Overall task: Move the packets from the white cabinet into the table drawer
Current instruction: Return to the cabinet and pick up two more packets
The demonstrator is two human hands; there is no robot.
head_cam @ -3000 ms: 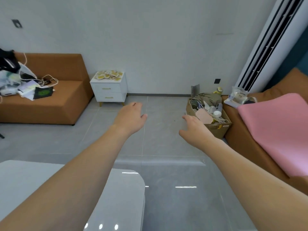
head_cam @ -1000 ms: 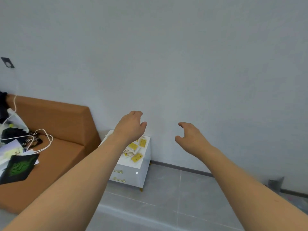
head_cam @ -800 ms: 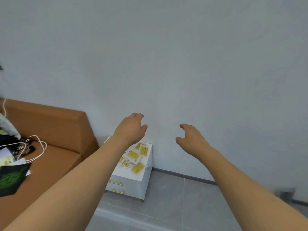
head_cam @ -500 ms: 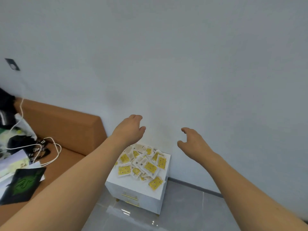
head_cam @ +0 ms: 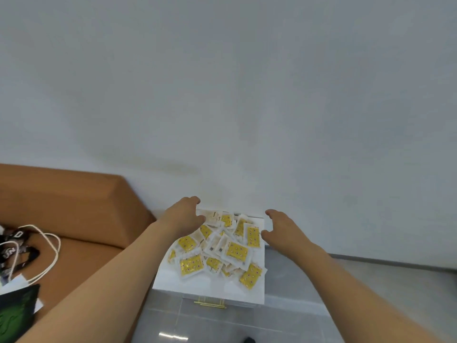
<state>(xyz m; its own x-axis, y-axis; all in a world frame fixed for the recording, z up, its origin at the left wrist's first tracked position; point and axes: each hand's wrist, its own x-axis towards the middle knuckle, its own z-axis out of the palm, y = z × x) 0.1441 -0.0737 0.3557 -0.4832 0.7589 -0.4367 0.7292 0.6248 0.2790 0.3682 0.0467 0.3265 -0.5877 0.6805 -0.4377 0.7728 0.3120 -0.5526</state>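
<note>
- Now both hands reach over the packets [head_cam: 217, 246] heaped on top of the white cabinet [head_cam: 210, 289]; the left hand [head_cam: 184, 215] and the right hand [head_cam: 280, 227] are loose-fingered, grasping nothing.
- The slippery, overlapping packets could slide off the cabinet's front edge if scooped carelessly, probably scattering on the floor [head_cam: 296, 325].
- Compared with half a second ago, the cabinet sits closer and more central, and both hands have come down toward the pile.

Soft, even daylight, faint shadows, slight blur, wide-angle bending toward the edges.
</note>
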